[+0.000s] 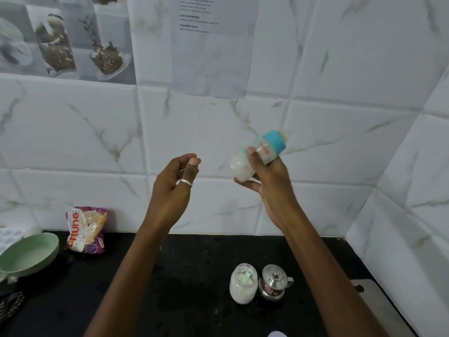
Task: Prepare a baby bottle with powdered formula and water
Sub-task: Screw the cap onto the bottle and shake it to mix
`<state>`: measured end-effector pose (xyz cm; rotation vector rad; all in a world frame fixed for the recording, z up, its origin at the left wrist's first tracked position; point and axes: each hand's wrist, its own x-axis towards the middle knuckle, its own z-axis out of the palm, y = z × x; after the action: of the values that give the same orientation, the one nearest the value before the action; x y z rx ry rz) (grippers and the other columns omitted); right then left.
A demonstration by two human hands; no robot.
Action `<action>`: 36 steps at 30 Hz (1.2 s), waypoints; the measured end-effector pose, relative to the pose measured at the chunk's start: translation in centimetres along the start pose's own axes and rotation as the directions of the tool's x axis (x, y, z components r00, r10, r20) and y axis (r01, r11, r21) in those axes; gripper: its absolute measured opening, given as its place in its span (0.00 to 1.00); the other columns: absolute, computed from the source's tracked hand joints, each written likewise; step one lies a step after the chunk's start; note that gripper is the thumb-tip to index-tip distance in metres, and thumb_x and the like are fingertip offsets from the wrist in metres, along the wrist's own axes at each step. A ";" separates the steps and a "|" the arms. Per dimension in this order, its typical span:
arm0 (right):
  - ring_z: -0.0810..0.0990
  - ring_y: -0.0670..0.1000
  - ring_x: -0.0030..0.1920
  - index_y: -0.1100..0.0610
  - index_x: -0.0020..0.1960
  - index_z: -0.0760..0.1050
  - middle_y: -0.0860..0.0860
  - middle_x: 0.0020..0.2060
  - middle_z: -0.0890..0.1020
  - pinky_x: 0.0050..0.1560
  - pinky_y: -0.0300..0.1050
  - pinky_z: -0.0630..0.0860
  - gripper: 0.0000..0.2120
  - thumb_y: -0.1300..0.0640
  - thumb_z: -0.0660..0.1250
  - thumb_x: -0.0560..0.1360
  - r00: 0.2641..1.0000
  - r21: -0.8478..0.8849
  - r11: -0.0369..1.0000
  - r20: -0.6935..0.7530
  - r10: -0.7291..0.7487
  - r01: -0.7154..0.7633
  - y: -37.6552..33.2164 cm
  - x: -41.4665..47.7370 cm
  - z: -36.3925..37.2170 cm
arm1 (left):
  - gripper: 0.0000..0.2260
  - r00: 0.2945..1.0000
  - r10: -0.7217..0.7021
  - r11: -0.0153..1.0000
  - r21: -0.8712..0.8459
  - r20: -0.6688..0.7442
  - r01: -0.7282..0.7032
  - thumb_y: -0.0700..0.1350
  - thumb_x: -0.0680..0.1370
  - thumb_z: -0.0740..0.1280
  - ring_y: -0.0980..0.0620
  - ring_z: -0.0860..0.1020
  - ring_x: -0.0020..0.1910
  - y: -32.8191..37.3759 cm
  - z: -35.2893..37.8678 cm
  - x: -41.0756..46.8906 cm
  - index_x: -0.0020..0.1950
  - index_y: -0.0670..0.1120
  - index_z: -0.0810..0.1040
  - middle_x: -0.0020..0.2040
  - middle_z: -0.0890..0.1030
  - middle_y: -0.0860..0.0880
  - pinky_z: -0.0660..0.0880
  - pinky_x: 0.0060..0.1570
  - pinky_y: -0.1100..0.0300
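Your black counter meets a marble-tiled wall. Above it, your right hand grips the baby bottle with fingers and thumb curled round it. The bottle is tilted, blue collar up and to the right, with milky liquid inside. Your left hand is raised nearby, apart from the bottle, fingers loosely curled and holding nothing. A green bowl and a printed packet sit at left. The powder jar stands just beside a steel pot.

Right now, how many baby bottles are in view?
1 baby bottle, held tilted in the right hand, up before the tiled wall; others may be out of frame.
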<state>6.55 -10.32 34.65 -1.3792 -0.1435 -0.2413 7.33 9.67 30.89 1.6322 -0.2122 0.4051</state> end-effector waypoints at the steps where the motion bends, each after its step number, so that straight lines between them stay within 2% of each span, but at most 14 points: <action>1: 0.85 0.53 0.58 0.52 0.61 0.76 0.53 0.56 0.85 0.53 0.54 0.85 0.12 0.51 0.71 0.79 0.999 -0.073 0.997 0.047 0.020 -0.016 0.1 -0.2 0.3 | 0.20 1.000 -0.001 1.000 -0.004 -0.001 0.000 0.67 0.80 0.62 0.58 0.81 0.63 0.1 0.0 0.0 0.65 0.58 0.80 0.60 0.84 0.62 0.77 0.68 0.44; 4: 0.85 0.52 0.57 0.53 0.61 0.77 0.52 0.56 0.85 0.53 0.52 0.85 0.15 0.50 0.72 0.77 0.991 -0.192 0.981 0.130 0.044 -0.018 0.4 -0.3 0.3 | 0.23 1.000 0.002 1.000 -0.020 -0.006 -0.002 0.66 0.78 0.62 0.60 0.82 0.60 0.6 0.1 0.0 0.66 0.55 0.80 0.58 0.84 0.61 0.77 0.68 0.46; 7: 0.85 0.55 0.58 0.54 0.64 0.75 0.53 0.57 0.85 0.53 0.54 0.85 0.21 0.47 0.71 0.75 1.000 0.087 0.996 -0.003 -0.017 0.017 -0.1 0.1 0.1 | 0.23 1.000 0.012 1.000 -0.017 -0.004 -0.012 0.68 0.78 0.61 0.58 0.81 0.63 0.7 -0.1 -0.1 0.65 0.57 0.80 0.59 0.84 0.63 0.77 0.68 0.45; 8: 0.85 0.54 0.58 0.54 0.64 0.75 0.52 0.56 0.85 0.52 0.54 0.85 0.20 0.48 0.70 0.76 1.000 0.081 0.997 0.004 -0.010 0.009 -0.1 0.1 0.2 | 0.22 1.000 0.015 1.000 -0.013 -0.002 -0.015 0.68 0.77 0.61 0.58 0.81 0.63 0.6 -0.2 -0.1 0.65 0.58 0.80 0.59 0.84 0.63 0.77 0.68 0.45; 10: 0.85 0.53 0.57 0.54 0.62 0.76 0.51 0.55 0.85 0.51 0.50 0.85 0.14 0.52 0.70 0.78 0.992 -0.106 0.993 0.107 0.062 -0.050 0.3 -0.3 0.6 | 0.21 1.000 0.011 1.000 -0.017 -0.003 -0.011 0.68 0.77 0.62 0.59 0.81 0.62 0.6 -0.2 0.1 0.63 0.59 0.80 0.59 0.84 0.63 0.77 0.68 0.45; 12: 0.85 0.53 0.58 0.54 0.62 0.77 0.52 0.56 0.85 0.51 0.50 0.85 0.15 0.51 0.71 0.78 0.987 -0.140 0.989 0.145 0.072 -0.052 0.5 -0.4 0.1 | 0.18 1.000 0.003 1.000 -0.024 -0.001 -0.003 0.67 0.78 0.62 0.60 0.82 0.61 0.7 -0.1 0.1 0.63 0.60 0.80 0.58 0.84 0.63 0.77 0.68 0.45; 15: 0.85 0.57 0.60 0.56 0.66 0.75 0.55 0.59 0.84 0.51 0.55 0.84 0.22 0.48 0.71 0.75 1.000 0.160 0.987 -0.006 0.015 -0.014 0.1 0.1 -0.4 | 0.14 1.000 0.007 1.000 -0.015 0.010 -0.007 0.66 0.81 0.62 0.59 0.81 0.63 0.4 -0.2 0.1 0.60 0.64 0.79 0.59 0.84 0.64 0.76 0.69 0.45; 16: 0.85 0.57 0.60 0.56 0.65 0.75 0.55 0.59 0.84 0.51 0.56 0.84 0.21 0.48 0.71 0.76 1.000 0.170 0.985 -0.018 0.016 -0.012 0.0 0.2 -0.6 | 0.14 1.000 0.005 1.000 -0.017 0.013 -0.005 0.66 0.80 0.62 0.58 0.81 0.63 0.4 -0.3 0.0 0.60 0.64 0.80 0.60 0.84 0.64 0.76 0.69 0.45; 20: 0.84 0.55 0.60 0.55 0.62 0.77 0.55 0.59 0.85 0.51 0.53 0.84 0.13 0.53 0.71 0.79 0.989 -0.071 0.993 0.111 0.098 -0.091 0.5 -0.2 -0.9 | 0.14 1.000 -0.005 0.999 -0.032 0.007 0.005 0.64 0.80 0.62 0.61 0.82 0.61 0.5 -0.1 0.1 0.61 0.62 0.79 0.58 0.84 0.63 0.77 0.68 0.46; 24: 0.84 0.57 0.60 0.55 0.64 0.75 0.55 0.59 0.85 0.54 0.58 0.84 0.22 0.49 0.72 0.73 1.000 0.175 0.984 -0.003 0.025 -0.024 0.1 0.0 -1.4 | 0.13 1.000 0.003 1.000 -0.016 0.020 -0.003 0.67 0.80 0.63 0.58 0.81 0.63 0.2 0.0 0.0 0.60 0.64 0.79 0.59 0.84 0.64 0.76 0.68 0.44; 26: 0.84 0.55 0.60 0.55 0.64 0.76 0.54 0.58 0.85 0.52 0.54 0.84 0.21 0.50 0.72 0.73 0.992 -0.026 0.996 0.094 0.084 -0.082 0.1 -0.4 -1.2 | 0.17 1.000 -0.002 1.000 -0.029 0.013 0.002 0.69 0.79 0.63 0.58 0.81 0.63 0.4 0.1 0.0 0.60 0.63 0.80 0.59 0.84 0.63 0.77 0.68 0.45; 28: 0.85 0.54 0.60 0.56 0.63 0.77 0.54 0.58 0.85 0.52 0.53 0.84 0.21 0.50 0.73 0.74 0.986 -0.091 0.992 0.137 0.094 -0.082 0.2 -0.7 -1.4 | 0.18 1.000 -0.006 0.998 -0.055 0.006 0.007 0.68 0.77 0.63 0.59 0.82 0.61 0.7 0.3 0.0 0.60 0.61 0.80 0.58 0.84 0.63 0.77 0.68 0.46; 32: 0.84 0.58 0.61 0.58 0.66 0.74 0.57 0.61 0.83 0.57 0.62 0.82 0.22 0.51 0.71 0.75 0.999 0.202 0.979 -0.009 0.033 -0.031 0.0 -0.3 -1.4 | 0.17 1.000 -0.003 0.999 -0.052 0.020 0.004 0.67 0.79 0.64 0.58 0.82 0.62 0.7 0.3 -0.3 0.62 0.61 0.80 0.59 0.84 0.62 0.77 0.68 0.45; 36: 0.84 0.55 0.61 0.56 0.64 0.76 0.55 0.60 0.85 0.56 0.56 0.83 0.23 0.51 0.74 0.71 0.986 -0.086 0.994 0.149 0.075 -0.063 0.2 -0.9 -1.3 | 0.16 1.000 -0.002 0.999 -0.053 0.015 0.003 0.66 0.80 0.63 0.58 0.82 0.61 0.9 0.2 -0.2 0.61 0.61 0.80 0.58 0.84 0.63 0.77 0.68 0.45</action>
<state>5.67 -11.43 33.98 -1.4806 -0.2139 -0.0843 6.87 9.34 31.62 1.5836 -0.2301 0.3825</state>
